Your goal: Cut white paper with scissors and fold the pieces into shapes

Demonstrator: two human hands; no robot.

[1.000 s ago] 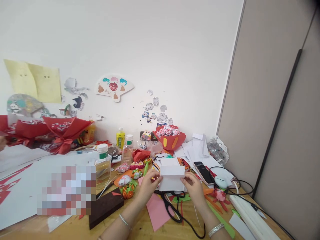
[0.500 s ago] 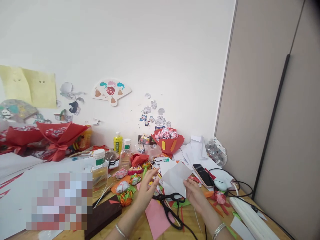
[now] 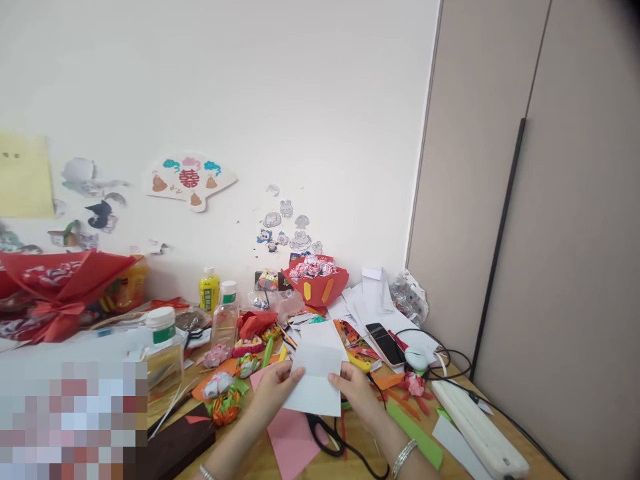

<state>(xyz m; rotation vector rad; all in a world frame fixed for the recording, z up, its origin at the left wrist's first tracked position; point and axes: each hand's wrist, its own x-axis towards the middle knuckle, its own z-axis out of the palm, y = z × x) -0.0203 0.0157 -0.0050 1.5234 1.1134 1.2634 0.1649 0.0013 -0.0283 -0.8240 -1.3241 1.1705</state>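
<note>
Between my hands is a white sheet of paper (image 3: 316,387) with a crease across it. My left hand (image 3: 280,385) pinches its left edge, thumb on top. On the opposite edge my right hand (image 3: 353,388) grips it the same way. Below the sheet lie black-handled scissors (image 3: 330,437), their blades hidden under the paper. A pink sheet (image 3: 290,443) rests on the table beside them. Left of my left hand are crumpled paper flowers in orange and green (image 3: 225,405).
A phone (image 3: 384,343), a white mouse (image 3: 419,358) and a white power strip (image 3: 477,427) with black cables lie on the right. Clear bottles (image 3: 164,360) stand at the left. A red paper bouquet (image 3: 320,288) sits by the wall. A dark box (image 3: 175,445) is at front left.
My left hand, open before, has closed on the paper's left edge. The sheet has turned flatter and lower, now covering the scissors' upper part. The view has swung right.
</note>
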